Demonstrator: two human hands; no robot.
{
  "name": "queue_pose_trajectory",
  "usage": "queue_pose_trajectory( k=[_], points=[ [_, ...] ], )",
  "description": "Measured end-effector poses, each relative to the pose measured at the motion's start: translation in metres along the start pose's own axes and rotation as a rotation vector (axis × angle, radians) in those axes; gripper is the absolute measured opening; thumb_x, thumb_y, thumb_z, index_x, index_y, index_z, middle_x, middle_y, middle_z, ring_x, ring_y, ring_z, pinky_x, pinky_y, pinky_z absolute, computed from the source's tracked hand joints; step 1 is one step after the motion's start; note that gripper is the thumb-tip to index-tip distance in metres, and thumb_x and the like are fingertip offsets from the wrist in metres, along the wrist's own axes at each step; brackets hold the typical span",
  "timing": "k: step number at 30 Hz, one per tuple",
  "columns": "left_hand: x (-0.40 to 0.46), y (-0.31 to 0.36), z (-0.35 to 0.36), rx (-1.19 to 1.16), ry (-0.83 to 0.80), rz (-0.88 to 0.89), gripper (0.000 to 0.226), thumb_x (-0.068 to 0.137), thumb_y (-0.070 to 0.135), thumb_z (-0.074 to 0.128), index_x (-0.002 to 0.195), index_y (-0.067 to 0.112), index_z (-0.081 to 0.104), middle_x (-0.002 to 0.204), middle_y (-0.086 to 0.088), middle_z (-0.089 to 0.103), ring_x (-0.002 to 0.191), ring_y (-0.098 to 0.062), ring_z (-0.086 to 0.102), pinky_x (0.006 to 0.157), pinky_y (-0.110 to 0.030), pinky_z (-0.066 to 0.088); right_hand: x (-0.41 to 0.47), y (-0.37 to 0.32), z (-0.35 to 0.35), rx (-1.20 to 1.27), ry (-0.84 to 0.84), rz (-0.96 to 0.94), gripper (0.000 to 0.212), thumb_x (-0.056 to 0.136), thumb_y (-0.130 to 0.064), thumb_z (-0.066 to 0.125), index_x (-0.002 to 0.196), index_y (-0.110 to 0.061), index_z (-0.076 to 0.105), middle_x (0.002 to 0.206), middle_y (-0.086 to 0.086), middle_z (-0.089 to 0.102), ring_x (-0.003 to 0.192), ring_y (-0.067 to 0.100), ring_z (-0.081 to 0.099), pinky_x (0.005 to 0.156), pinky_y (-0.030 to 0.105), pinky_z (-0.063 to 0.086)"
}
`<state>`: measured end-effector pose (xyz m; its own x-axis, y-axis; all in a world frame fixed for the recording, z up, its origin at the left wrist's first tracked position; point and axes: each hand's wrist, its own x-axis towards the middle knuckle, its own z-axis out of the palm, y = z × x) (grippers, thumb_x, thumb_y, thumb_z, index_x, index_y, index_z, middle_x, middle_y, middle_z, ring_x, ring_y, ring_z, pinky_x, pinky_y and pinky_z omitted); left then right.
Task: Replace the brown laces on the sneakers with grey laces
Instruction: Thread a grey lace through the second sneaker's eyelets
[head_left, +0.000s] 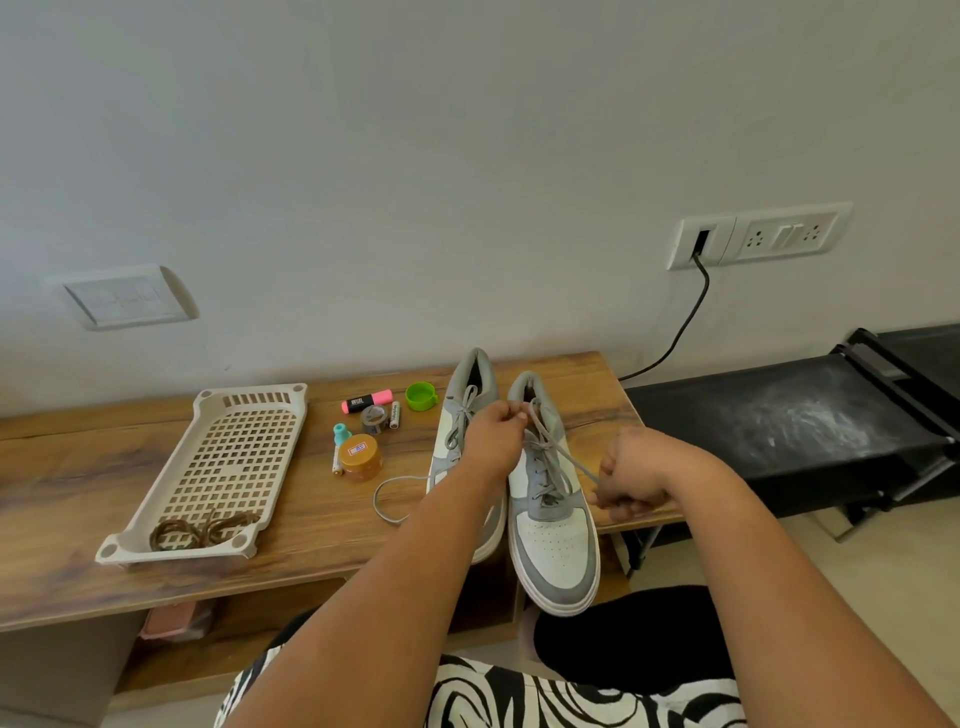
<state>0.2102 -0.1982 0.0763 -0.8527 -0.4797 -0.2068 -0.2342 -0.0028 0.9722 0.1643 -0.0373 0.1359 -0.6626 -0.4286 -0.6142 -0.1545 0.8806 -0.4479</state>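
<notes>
Left hand (493, 436) is pinching one end of the grey lace (563, 452) near the collar of the right-side sneaker (550, 525), fingers curled tight on it. Right hand (631, 475) is gripping the other run of that lace at the desk's front right edge, fingers clenched around it, the strand stretching taut from the top eyelets down to the fist. Right-side sneaker is lying grey and white with grey lace criss-crossing its eyelets, toe overhanging the front edge of the desk (78, 478). Left-side sneaker (467, 395) is sitting just beside it, touching or nearly so, partly hidden by the left forearm, also carrying a grey lace; a loose loop of lace (387, 496) is trailing out onto the desk to its left. Brown laces (200, 530) are lying coiled in the near end of a beige perforated tray (228, 457), well apart from the sneakers. Between tray and sneakers: pink highlighter (366, 401), green cap (421, 396), tape roll (374, 418), two small batteries (395, 414), teal-topped item (341, 434), brown-lidded jar (359, 454). Black cable (685, 322) is running from a wall socket (701, 243) down behind the desk.
</notes>
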Motion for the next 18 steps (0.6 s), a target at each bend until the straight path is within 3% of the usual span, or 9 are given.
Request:
queue_pose_trajectory(
  k=[3,4,7,10,13,18],
  points=[
    [0.006,-0.014,-0.01,0.727,0.004,0.342,0.021,0.096,0.013,0.051,0.106,0.018,0.068,0.101,0.001,0.063,0.09,-0.013,0.05,0.078,-0.031,0.042,0.01,-0.005,0.007,0.748,-0.017,-0.233,0.016,0.089,-0.009,0.067,0.098,0.003,0.067,0.07,0.005,0.07,0.056,0.006,0.063,0.057,0.018,0.054],
    [0.008,-0.02,-0.012,0.842,0.008,0.412,0.019,0.093,0.018,0.056,0.107,0.02,0.068,0.104,0.001,0.062,0.097,-0.016,0.05,0.084,-0.034,0.043,0.013,-0.007,0.008,1.001,-0.032,-0.284,0.016,0.089,-0.006,0.065,0.101,0.004,0.067,0.075,0.007,0.07,0.059,0.006,0.064,0.058,0.016,0.054],
    [0.008,-0.027,-0.015,0.786,-0.01,0.462,0.022,0.086,0.028,0.065,0.107,0.024,0.069,0.106,0.004,0.064,0.105,-0.018,0.052,0.09,-0.035,0.044,0.025,-0.007,0.005,1.392,0.036,-0.372,0.014,0.093,-0.007,0.059,0.101,0.0,0.067,0.082,0.008,0.068,0.063,0.005,0.064,0.057,0.013,0.053],
    [0.009,-0.028,-0.015,0.819,-0.023,0.526,0.019,0.088,0.034,0.069,0.104,0.025,0.073,0.1,0.006,0.065,0.102,-0.015,0.054,0.086,-0.031,0.045,0.032,-0.001,-0.002,1.541,0.186,-0.448,0.013,0.095,-0.008,0.056,0.099,-0.004,0.068,0.081,0.005,0.069,0.067,0.005,0.065,0.059,0.014,0.053],
    [0.01,-0.027,-0.013,0.856,-0.032,0.597,0.019,0.088,0.033,0.071,0.102,0.022,0.076,0.098,0.006,0.068,0.1,-0.015,0.058,0.087,-0.035,0.048,0.038,0.005,-0.007,1.511,0.298,-0.512,0.013,0.094,-0.007,0.057,0.101,-0.007,0.069,0.085,0.004,0.072,0.078,0.009,0.069,0.066,0.017,0.055],
    [0.008,-0.027,-0.011,0.903,-0.037,0.647,0.019,0.089,0.031,0.07,0.103,0.019,0.075,0.099,0.004,0.069,0.097,-0.014,0.061,0.084,-0.033,0.05,0.05,0.01,-0.007,1.301,0.491,-0.473,0.014,0.095,-0.013,0.059,0.106,-0.017,0.067,0.096,0.0,0.072,0.102,0.011,0.067,0.096,0.032,0.05]
  ],
)
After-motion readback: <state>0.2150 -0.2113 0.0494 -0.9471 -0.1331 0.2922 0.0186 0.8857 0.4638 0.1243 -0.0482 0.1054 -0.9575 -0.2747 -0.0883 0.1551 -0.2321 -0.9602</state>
